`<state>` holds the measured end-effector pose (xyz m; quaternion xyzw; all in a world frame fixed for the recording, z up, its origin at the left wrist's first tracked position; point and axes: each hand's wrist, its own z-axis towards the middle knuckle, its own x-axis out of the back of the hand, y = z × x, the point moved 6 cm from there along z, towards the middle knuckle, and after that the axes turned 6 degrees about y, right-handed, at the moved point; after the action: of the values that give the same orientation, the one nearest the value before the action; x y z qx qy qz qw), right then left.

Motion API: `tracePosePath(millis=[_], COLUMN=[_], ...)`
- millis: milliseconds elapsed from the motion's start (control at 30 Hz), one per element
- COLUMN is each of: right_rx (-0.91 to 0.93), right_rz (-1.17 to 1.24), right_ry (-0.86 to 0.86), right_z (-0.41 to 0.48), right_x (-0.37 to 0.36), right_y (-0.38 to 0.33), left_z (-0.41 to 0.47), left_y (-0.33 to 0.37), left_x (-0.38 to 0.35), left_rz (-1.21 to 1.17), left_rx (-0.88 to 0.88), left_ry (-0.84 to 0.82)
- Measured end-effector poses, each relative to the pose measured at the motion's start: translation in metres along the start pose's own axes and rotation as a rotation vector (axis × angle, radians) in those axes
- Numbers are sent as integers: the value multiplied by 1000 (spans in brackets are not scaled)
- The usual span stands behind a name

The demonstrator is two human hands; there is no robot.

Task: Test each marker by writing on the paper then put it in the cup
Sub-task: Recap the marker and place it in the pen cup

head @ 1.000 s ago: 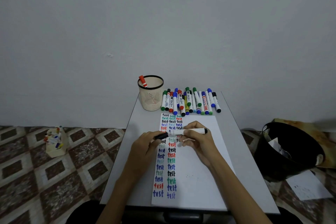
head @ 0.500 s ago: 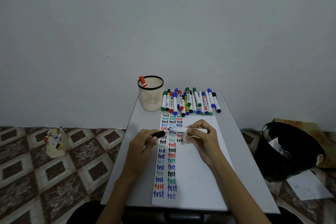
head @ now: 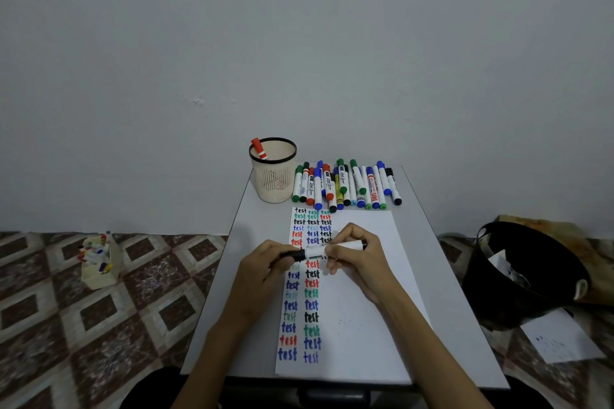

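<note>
Over the paper [head: 358, 325] on the table [head: 442, 292], the left hand [head: 262, 271] pinches the black cap [head: 295, 255] on the end of the marker [head: 344, 246], whose white barrel the right hand [head: 362, 262] grips.

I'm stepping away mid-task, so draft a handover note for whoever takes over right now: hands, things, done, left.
Left hand grips the black cap. Right hand holds the black marker by its white barrel, cap against barrel, above the paper.
Done: one red marker stands in the mesh cup; the paper carries columns of "test".
Left: finish this marker, then the row of markers beside the cup.
</note>
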<state>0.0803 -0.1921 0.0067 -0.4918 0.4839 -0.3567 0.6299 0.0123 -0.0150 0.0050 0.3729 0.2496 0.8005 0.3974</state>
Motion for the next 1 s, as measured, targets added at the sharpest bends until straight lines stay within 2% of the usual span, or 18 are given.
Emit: tracePosePath(millis=[367,533,633,767,833,900,1000], right_rx=[-24,-45,-54,38,74,81,145], right_rz=[26,-26,-247,-703,-942,-1079,-1129], right_ry=[-37,-57,-148,-217,-304,-383,-280], right_z=[2,5,7,11,18,30,59], right_x=[-2,0,2,-11,-22,-29,-38], right_y=[6,7,7,0,-4,-10,-37], left_z=[1,1,4,5,4,2,-1], left_y=[5,3,0,-3,-7,-12,-23], left_x=[-1,-2,-3,-1,2,-1,-10], left_rz=[108,136,125,120,78,56,223], left_rx=[-136,-141,-99,-59,53,188,251], left_ry=[-4,-1,14,52,88,65,-36])
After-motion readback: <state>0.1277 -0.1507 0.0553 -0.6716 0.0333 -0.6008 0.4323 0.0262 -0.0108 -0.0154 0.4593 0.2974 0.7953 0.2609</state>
